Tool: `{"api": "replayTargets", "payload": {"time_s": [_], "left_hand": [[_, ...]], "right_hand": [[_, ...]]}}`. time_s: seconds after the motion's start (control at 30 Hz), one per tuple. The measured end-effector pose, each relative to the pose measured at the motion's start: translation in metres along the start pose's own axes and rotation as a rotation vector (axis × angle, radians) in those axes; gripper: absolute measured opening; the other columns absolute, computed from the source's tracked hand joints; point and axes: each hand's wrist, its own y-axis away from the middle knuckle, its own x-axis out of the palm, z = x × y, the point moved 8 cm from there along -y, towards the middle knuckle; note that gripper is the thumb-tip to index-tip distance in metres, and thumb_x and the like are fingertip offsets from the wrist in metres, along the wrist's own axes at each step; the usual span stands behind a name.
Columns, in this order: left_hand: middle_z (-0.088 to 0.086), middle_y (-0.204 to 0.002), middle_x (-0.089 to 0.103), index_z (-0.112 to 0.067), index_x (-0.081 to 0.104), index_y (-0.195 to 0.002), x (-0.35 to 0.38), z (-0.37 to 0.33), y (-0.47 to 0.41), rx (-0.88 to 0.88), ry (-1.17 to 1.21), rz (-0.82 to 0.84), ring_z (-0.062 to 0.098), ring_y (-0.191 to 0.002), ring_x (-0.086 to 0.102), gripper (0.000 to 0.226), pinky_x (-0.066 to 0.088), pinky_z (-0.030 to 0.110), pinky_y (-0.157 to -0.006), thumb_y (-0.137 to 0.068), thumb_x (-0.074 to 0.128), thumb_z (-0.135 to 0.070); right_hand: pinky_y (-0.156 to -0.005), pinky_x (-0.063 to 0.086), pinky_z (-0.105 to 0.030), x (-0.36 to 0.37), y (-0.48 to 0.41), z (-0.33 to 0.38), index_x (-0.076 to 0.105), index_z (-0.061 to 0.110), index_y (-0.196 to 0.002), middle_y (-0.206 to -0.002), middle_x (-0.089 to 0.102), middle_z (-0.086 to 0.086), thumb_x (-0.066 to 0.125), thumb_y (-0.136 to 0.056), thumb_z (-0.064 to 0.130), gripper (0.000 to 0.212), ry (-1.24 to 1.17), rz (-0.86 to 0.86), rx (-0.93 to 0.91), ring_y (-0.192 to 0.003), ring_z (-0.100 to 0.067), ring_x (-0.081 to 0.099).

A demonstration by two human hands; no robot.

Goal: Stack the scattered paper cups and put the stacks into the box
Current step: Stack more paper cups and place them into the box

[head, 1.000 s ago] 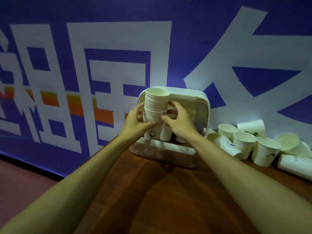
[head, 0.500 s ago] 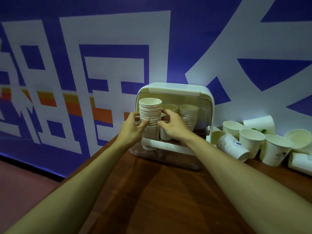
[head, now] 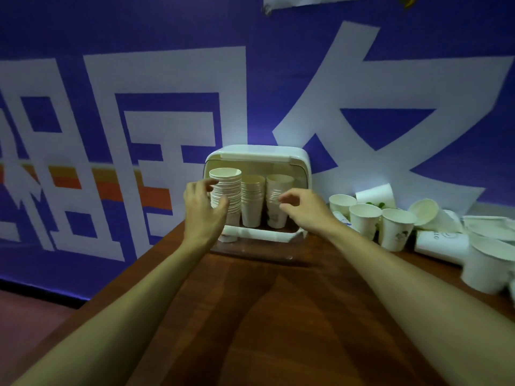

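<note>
A white box (head: 259, 152) with a rounded top and an open front stands at the far edge of the brown wooden tabletop (head: 278, 316), close against a blue banner (head: 139, 79) with large white characters. Inside it three stacks of paper cups stand upright side by side: the left stack (head: 227, 188), the tallest, then the middle stack (head: 252, 203) and the right stack (head: 280, 181). The left hand (head: 204, 211) is cupped loosely at the left stack, fingers by its left side and thumb across its front; whether it grips the stack or only hovers at it cannot be told. The right hand (head: 303, 207) hangs in front of the right stack with its fingers loosely curled and holds nothing. To the right of the box, along the far right edge of the tabletop, lie the loose cups (head: 365, 220), some upright and some tipped on their sides, crowded against one another.
</note>
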Motion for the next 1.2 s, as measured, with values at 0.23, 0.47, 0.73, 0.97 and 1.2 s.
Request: {"api": "replayTargets", "payload": {"time_s": [0.23, 0.47, 0.73, 0.97, 1.2], "left_hand": [[-0.004, -0.098, 0.051, -0.019, 0.06, -0.096, 0.078, -0.099, 0.081, 0.292, 0.126, 0.416, 0.005, -0.084, 0.056, 0.018, 0.044, 0.009, -0.072, -0.088, 0.058, -0.004], [0.0, -0.12, 0.056, -0.018, 0.057, -0.123, 0.19, -0.088, 0.14, -0.101, 0.214, 0.731, 0.009, -0.105, 0.055, 0.035, 0.043, 0.021, -0.087, -0.089, 0.056, -0.009], [0.007, -0.095, 0.066, -0.018, 0.066, -0.098, 0.212, -0.04, 0.141, -0.547, 0.595, 0.498, 0.017, -0.081, 0.064, 0.022, 0.055, 0.03, -0.077, -0.089, 0.053, -0.002], [0.008, -0.095, 0.064, -0.016, 0.061, -0.102, 0.215, -0.024, 0.137, -0.622, 0.702, 0.426, 0.016, -0.08, 0.064, 0.016, 0.053, 0.03, -0.077, -0.091, 0.055, -0.005], [0.007, -0.116, 0.061, -0.011, 0.043, -0.129, 0.215, -0.035, 0.139, -0.604, 0.777, 0.506, 0.019, -0.097, 0.067, 0.067, 0.057, 0.032, -0.078, -0.078, 0.075, -0.039]], "right_hand": [[-0.081, 0.045, -0.026, -0.095, 0.055, -0.075, 0.07, 0.017, -0.105, -0.111, 0.069, -0.002, 0.059, -0.09, 0.017, 0.019, 0.107, -0.175, 0.177, -0.098, -0.018, 0.062], [-0.088, 0.048, -0.033, -0.118, 0.079, -0.135, 0.062, 0.014, -0.114, -0.113, 0.065, -0.001, 0.063, -0.087, 0.033, 0.034, 0.253, -0.166, 0.252, -0.101, -0.019, 0.059], [-0.084, 0.043, -0.038, -0.064, 0.051, -0.166, 0.039, 0.015, -0.138, -0.134, 0.053, -0.009, 0.063, -0.081, 0.056, 0.074, 0.387, -0.15, 0.294, -0.12, -0.03, 0.053], [-0.076, 0.045, -0.031, -0.057, 0.055, -0.195, 0.056, 0.014, -0.12, -0.118, 0.062, -0.005, 0.07, -0.076, 0.036, 0.051, -0.009, -0.311, 0.44, -0.103, -0.022, 0.058], [-0.09, 0.049, -0.027, -0.058, 0.089, -0.168, 0.059, 0.024, -0.11, -0.109, 0.064, 0.005, 0.078, -0.075, 0.027, 0.04, -0.302, -0.061, 0.23, -0.102, -0.009, 0.061]]}}
